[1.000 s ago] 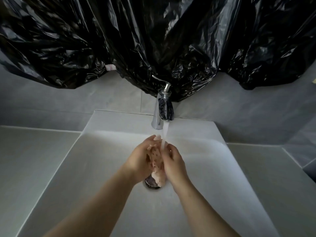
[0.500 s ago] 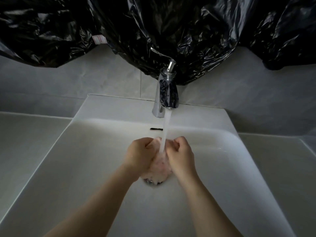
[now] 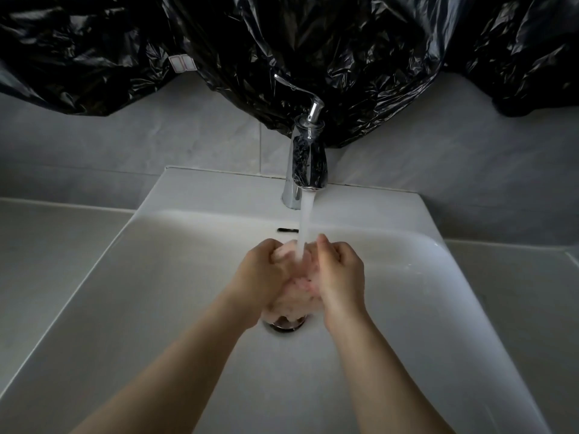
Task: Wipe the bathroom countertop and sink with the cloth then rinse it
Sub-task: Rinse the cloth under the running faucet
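Observation:
A pale pink cloth (image 3: 294, 300) is bunched between both hands over the middle of the white sink (image 3: 438, 308). My left hand (image 3: 261, 277) grips its left side with curled fingers. My right hand (image 3: 340, 272) grips its right side. Water runs from the chrome faucet (image 3: 305, 164) straight down onto the cloth between my hands. The cloth's lower end hangs just above the metal drain (image 3: 286, 325), which is partly hidden by it.
Grey countertop (image 3: 47, 245) lies left of the basin and continues on the right (image 3: 532, 277). Black plastic sheeting (image 3: 282, 42) hangs over the grey tiled wall behind the faucet. An overflow slot (image 3: 286, 229) sits in the sink's back wall.
The cloth went from a long strip held between flat palms to a wad gripped in both hands under the stream. The camera has tipped downward and closer.

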`<control>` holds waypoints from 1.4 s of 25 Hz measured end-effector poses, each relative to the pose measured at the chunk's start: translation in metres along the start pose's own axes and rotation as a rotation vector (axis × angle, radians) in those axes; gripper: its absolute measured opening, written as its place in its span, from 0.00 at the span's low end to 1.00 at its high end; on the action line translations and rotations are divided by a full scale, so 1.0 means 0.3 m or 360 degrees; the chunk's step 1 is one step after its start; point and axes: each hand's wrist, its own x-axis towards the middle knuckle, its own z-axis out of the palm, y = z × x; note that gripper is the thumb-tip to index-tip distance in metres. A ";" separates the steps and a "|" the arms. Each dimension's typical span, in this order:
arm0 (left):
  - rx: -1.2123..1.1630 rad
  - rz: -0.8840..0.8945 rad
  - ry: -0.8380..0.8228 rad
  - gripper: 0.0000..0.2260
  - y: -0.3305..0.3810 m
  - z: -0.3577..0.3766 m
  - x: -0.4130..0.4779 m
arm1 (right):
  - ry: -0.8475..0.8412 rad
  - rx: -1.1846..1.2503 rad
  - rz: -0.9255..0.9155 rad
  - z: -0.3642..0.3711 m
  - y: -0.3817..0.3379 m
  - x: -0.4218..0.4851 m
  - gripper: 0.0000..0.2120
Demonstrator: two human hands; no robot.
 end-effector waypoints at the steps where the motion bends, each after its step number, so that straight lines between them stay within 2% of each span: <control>1: 0.0162 0.0045 0.0145 0.08 0.005 0.006 -0.003 | -0.0081 0.0094 0.0039 -0.003 -0.007 -0.005 0.12; 3: 0.0032 0.0066 0.0241 0.15 0.014 -0.003 -0.007 | -0.0415 0.0325 0.0085 -0.005 -0.013 -0.015 0.06; 5: -0.0212 0.0118 0.0081 0.15 0.023 -0.032 -0.011 | -0.0686 0.0295 0.0074 -0.012 -0.001 -0.017 0.19; 6: -0.0292 0.0169 -0.0085 0.12 0.025 -0.045 -0.016 | -0.0743 0.0235 0.0027 -0.012 0.003 -0.015 0.22; 8: -0.0428 0.0215 -0.0332 0.08 0.029 -0.059 -0.021 | -0.0759 0.0129 -0.0126 -0.017 0.006 -0.013 0.15; 10: -0.0577 0.0174 -0.0426 0.09 0.033 -0.065 -0.019 | -0.0638 0.0063 -0.0271 -0.022 0.000 -0.018 0.08; 11: -0.0581 0.0152 -0.0402 0.09 0.034 -0.063 -0.022 | -0.0546 0.0105 -0.0289 -0.024 -0.005 -0.017 0.05; 13: -0.0346 0.0163 -0.0119 0.04 0.044 -0.063 -0.021 | -0.0388 0.0200 -0.0285 -0.032 -0.009 -0.009 0.10; 15: -0.0127 0.0212 0.0112 0.10 0.039 -0.070 -0.012 | -0.0298 0.0182 -0.0326 -0.037 -0.015 -0.007 0.11; 16: -0.0125 0.0220 0.0129 0.14 0.033 -0.074 -0.007 | -0.0328 0.0156 -0.0362 -0.037 -0.019 -0.008 0.10; 18: -0.0271 0.0190 0.0014 0.17 0.024 -0.076 -0.003 | -0.0597 0.0102 -0.0391 -0.029 -0.028 -0.026 0.04; 20: -0.0407 0.0161 -0.0164 0.12 0.031 -0.073 -0.014 | -0.0774 -0.0095 -0.0387 -0.020 -0.023 -0.047 0.05; 22: -0.0338 0.0209 -0.0139 0.07 0.034 -0.063 -0.017 | -0.0652 -0.0263 -0.0435 -0.026 -0.031 -0.045 0.03; 25: -0.0137 0.0327 0.0083 0.02 0.043 -0.059 -0.021 | -0.0557 -0.0246 -0.0373 -0.054 -0.037 -0.031 0.14; 28: -0.0051 0.0281 -0.0085 0.14 0.047 -0.089 -0.021 | -0.0607 0.0002 -0.0308 -0.052 -0.038 -0.030 0.15; 30: -0.0022 0.0171 -0.0207 0.22 0.050 -0.098 -0.020 | -0.0527 0.0042 -0.0340 -0.042 -0.040 -0.029 0.12; 32: 0.0045 0.0200 -0.0050 0.17 0.050 -0.087 -0.012 | -0.0528 -0.0032 -0.0414 -0.049 -0.042 -0.026 0.10; 34: -0.0033 0.0300 0.0200 0.08 0.055 -0.072 -0.010 | -0.0773 -0.0203 -0.0314 -0.066 -0.051 -0.034 0.06; 35: -0.0097 0.0334 0.0224 0.06 0.058 -0.068 -0.015 | -0.0915 -0.0351 -0.0213 -0.074 -0.047 -0.035 0.06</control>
